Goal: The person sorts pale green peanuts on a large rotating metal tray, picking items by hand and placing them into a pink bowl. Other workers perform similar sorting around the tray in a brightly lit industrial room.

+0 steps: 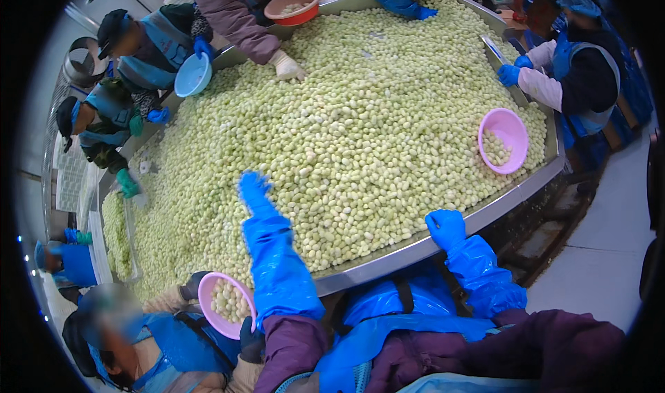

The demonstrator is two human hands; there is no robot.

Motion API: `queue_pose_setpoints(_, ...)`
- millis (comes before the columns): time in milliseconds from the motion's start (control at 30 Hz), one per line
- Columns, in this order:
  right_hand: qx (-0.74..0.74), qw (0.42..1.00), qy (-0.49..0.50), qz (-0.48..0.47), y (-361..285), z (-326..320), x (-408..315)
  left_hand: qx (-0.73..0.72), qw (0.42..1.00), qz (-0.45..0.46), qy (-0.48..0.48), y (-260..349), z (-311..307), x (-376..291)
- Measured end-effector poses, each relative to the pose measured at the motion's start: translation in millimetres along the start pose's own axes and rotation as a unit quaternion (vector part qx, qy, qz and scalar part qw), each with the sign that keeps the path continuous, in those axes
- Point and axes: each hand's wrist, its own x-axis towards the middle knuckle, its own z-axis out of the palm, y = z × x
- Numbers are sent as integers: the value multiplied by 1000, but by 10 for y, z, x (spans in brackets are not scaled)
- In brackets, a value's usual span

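Note:
A broad heap of small, pale green oval fruits or beans (353, 149) covers the metal-rimmed sorting table (384, 268) before me. My left hand (254, 189), in a blue glove with a blue plastic sleeve, reaches out over the heap. Its fingers look apart and slightly blurred, and I see nothing held. At the near rim, my right hand (447, 229), gloved in blue, is curled above the edge of the heap. Its palm is hidden, so whether anything is inside cannot be told. A pink bowl (511, 133) partly filled with pale pieces sits on the heap to the right.
Beside my left arm, a co-worker in dark gloves holds a pink bowl (240, 289) of pale pieces. Several gloved co-workers line the other sides, with a light blue bowl (193, 76) and an orange-red bowl (293, 16). A clear tray (130, 237) stands at the left end.

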Motion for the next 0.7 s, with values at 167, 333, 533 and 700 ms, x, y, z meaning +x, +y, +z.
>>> queue_pose_setpoints(167,-26,999,-19,38,147,-143,-137,305,894,125,-302,-1679,2758,-1341)
queue_pose_setpoints(333,-30,999,9,44,177,-147,-211,589,616,329,-408,-1987,3753,-1932)
queue_pose_setpoints(533,-15,999,-2,37,83,-133,-119,573,678,248,-389,-2187,3546,-1716)
queue_pose_setpoints(700,-22,999,-15,35,50,-112,-67,279,848,49,-447,-1904,2801,-1801)
